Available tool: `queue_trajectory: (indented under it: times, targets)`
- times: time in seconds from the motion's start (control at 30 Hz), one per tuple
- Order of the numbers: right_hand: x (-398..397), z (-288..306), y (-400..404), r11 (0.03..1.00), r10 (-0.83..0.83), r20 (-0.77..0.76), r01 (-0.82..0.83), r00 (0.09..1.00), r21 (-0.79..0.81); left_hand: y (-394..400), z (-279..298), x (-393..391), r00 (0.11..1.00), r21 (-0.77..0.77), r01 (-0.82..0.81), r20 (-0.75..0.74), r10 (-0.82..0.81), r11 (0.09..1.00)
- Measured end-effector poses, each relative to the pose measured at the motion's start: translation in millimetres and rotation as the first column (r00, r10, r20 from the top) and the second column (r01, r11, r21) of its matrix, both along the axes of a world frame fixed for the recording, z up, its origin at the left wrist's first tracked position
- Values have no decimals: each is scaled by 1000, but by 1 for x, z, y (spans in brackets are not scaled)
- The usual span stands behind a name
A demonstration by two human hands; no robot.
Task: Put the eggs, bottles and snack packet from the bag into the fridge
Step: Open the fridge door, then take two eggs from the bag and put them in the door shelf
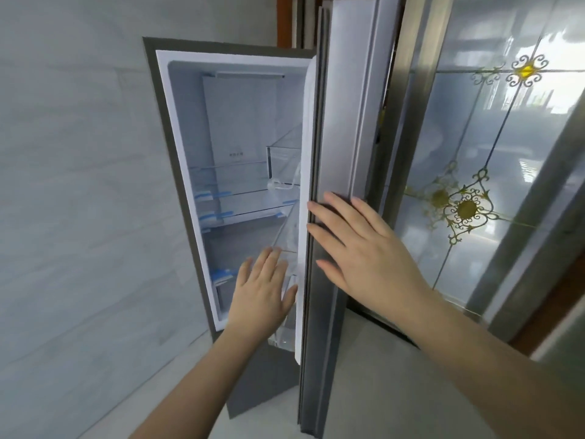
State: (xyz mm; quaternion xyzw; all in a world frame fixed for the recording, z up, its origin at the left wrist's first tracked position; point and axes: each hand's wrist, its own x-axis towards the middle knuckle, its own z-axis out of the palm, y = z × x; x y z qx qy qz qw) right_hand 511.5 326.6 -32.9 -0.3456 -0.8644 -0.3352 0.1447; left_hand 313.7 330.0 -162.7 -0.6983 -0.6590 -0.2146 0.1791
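Observation:
The grey fridge (177, 172) stands open in the middle of the head view. Its white inside shows glass shelves (234, 198) with blue tape strips and nothing on them. The fridge door (335, 128) is swung out to the right, edge-on to me, with clear door bins (285, 153) on its inner side. My right hand (364, 248) lies flat and open against the door's outer edge. My left hand (262, 289) is open with fingers spread, in front of the lower fridge compartment and next to the door's inner side. No eggs, bottles, snack packet or bag are in view.
A pale tiled wall (79, 185) runs along the left of the fridge. To the right stands a glass sliding door (474, 153) with gold ornaments and a metal frame. Light floor tiles (364, 391) lie below.

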Motion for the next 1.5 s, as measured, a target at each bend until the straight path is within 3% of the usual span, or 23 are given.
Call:
queue_trajectory:
  times: [0.2, 0.43, 0.77, 1.0, 1.1, 1.23, 1.5]
  targets:
    - [46, -13, -11, 994, -93, -152, 84, 984, -68, -4, 2, 34, 991, -14, 112, -77, -113, 994]
    - [84, -34, -23, 974, -204, -294, 165, 934, -154, 5, 4, 68, 927, 42, 371, -76, -368, 928]
    - [79, -66, 3, 917, -383, -329, 312, 863, -247, 77, 6, 82, 841, 74, 526, 105, -531, 847]
    - [46, -74, 45, 810, -573, -279, 479, 771, -340, 142, 10, 75, 811, -63, 585, 56, -582, 809]
    - [46, -86, 60, 720, -671, -227, 547, 706, -428, 171, 11, 78, 813, -115, 576, -23, -582, 809]
    - [52, -99, 77, 640, -761, -223, 648, 609, -413, 200, 11, 85, 770, -180, 600, -136, -623, 780]
    - [61, -109, 108, 592, -804, -298, 740, 515, -320, 224, 3, 122, 743, -86, 648, -144, -653, 756]
